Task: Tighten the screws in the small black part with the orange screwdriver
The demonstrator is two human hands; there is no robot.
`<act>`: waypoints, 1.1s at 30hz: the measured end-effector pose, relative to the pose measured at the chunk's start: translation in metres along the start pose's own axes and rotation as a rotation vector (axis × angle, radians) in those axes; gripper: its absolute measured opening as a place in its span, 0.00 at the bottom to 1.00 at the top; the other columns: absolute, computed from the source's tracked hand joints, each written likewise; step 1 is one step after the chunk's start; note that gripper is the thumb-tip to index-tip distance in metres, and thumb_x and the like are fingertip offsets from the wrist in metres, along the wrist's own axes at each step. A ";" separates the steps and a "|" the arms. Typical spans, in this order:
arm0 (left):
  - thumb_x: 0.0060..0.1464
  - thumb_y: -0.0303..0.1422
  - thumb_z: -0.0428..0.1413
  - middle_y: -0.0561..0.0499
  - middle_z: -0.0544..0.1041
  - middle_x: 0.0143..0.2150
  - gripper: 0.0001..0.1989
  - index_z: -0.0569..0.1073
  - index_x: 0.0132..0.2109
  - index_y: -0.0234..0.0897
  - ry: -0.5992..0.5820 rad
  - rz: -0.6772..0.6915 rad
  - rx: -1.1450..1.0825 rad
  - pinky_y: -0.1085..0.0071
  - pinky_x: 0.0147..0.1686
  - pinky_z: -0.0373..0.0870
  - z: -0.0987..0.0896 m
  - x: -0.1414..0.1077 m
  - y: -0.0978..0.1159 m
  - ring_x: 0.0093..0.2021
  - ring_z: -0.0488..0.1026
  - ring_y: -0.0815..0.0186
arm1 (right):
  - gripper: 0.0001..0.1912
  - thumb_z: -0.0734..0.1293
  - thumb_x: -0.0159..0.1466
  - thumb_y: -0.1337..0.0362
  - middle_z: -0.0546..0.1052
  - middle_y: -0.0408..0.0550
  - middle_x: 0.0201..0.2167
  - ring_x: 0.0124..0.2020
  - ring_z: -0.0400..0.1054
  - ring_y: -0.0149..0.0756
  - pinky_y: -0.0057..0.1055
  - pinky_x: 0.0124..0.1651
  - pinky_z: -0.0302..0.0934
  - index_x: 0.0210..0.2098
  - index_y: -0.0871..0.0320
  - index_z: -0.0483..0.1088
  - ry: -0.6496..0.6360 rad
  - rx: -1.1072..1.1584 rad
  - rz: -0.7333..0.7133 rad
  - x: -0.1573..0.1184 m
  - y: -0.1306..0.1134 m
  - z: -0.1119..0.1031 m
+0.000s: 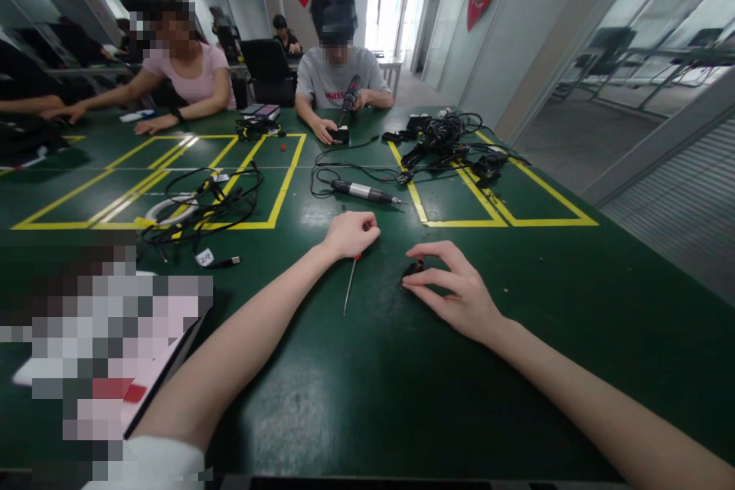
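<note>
Head view: see the left hand point(353, 235) curled at the centre of the frame, over the upper end of a screwdriver point(350, 286); cannot tell if gripping it. Find a small dark part point(412, 270) just right of centre, with the right hand point(453, 283) curved around it, index finger arched away from the other fingertips; cannot tell if firmly pinched. Would judge handling as under way, with the screwdriver tip well clear of the part; cannot make out anything finished or how much remains
</note>
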State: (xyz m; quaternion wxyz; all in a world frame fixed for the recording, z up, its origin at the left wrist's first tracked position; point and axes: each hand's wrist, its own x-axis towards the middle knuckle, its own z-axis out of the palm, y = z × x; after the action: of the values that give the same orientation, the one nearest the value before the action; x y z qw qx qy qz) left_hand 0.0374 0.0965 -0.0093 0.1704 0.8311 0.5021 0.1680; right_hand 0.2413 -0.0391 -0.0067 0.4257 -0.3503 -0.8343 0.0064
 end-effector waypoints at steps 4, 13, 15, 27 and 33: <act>0.59 0.35 0.54 0.51 0.85 0.39 0.10 0.81 0.37 0.41 -0.002 0.001 -0.005 0.68 0.40 0.68 0.000 0.000 0.000 0.41 0.78 0.58 | 0.07 0.70 0.69 0.69 0.79 0.55 0.47 0.47 0.77 0.47 0.49 0.47 0.77 0.36 0.54 0.80 0.017 -0.049 0.070 -0.001 -0.006 0.006; 0.59 0.35 0.54 0.50 0.85 0.38 0.11 0.81 0.38 0.40 0.003 0.004 -0.007 0.68 0.39 0.67 0.000 0.000 0.000 0.39 0.78 0.59 | 0.09 0.68 0.68 0.72 0.80 0.55 0.46 0.44 0.78 0.44 0.42 0.41 0.79 0.34 0.55 0.78 0.039 -0.066 0.088 -0.002 -0.010 0.011; 0.59 0.35 0.54 0.50 0.85 0.38 0.11 0.81 0.37 0.40 0.003 0.007 -0.008 0.68 0.39 0.67 0.000 0.000 0.000 0.39 0.78 0.59 | 0.09 0.68 0.68 0.72 0.80 0.56 0.46 0.44 0.78 0.44 0.41 0.41 0.78 0.33 0.55 0.77 0.036 -0.064 0.078 -0.002 -0.011 0.011; 0.59 0.35 0.54 0.51 0.84 0.38 0.11 0.81 0.37 0.41 0.005 0.010 -0.011 0.68 0.40 0.67 0.000 0.000 -0.002 0.39 0.78 0.60 | 0.08 0.67 0.68 0.73 0.81 0.56 0.45 0.45 0.78 0.46 0.45 0.46 0.77 0.36 0.55 0.76 -0.017 -0.070 0.011 0.002 -0.012 0.006; 0.59 0.35 0.54 0.51 0.85 0.38 0.11 0.81 0.37 0.40 0.010 0.003 -0.007 0.68 0.40 0.67 -0.001 -0.001 0.000 0.40 0.78 0.59 | 0.08 0.66 0.69 0.74 0.81 0.58 0.47 0.47 0.78 0.47 0.45 0.48 0.76 0.38 0.57 0.75 -0.053 -0.076 -0.012 0.002 -0.012 0.003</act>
State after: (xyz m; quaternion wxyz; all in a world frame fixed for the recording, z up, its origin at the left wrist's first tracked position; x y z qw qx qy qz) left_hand 0.0363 0.0958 -0.0084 0.1706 0.8304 0.5011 0.1740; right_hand 0.2311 -0.0458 -0.0035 0.3899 -0.3609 -0.8470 -0.0187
